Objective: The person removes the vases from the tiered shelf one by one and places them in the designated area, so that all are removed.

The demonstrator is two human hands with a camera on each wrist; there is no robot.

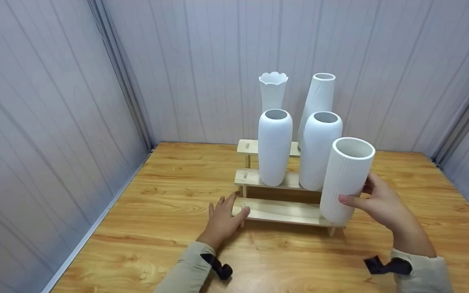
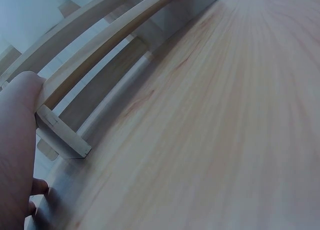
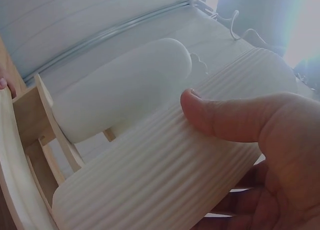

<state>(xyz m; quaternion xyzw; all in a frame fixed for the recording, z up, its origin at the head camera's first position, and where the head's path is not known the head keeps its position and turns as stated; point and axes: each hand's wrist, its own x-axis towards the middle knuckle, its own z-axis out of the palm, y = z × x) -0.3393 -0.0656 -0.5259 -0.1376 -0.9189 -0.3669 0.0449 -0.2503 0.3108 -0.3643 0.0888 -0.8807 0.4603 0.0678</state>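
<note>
The right hand (image 1: 384, 205) grips a ribbed white vase (image 1: 345, 179) round its side, mouth upward, at the right end of the bottom step (image 1: 281, 211); the left hand (image 1: 223, 219), fingers spread, touches that step's left end, seemingly for steadiness.

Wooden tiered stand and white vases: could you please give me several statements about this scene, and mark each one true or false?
1. The right hand grips a ribbed white vase. True.
2. Both hands hold vases. False: the left hand is at the left end of the lowest shelf.
3. A smooth white vase stands on the middle shelf. True.
4. The frontmost vase has a scalloped rim. False: the scalloped-rim vase is at the back.
</note>
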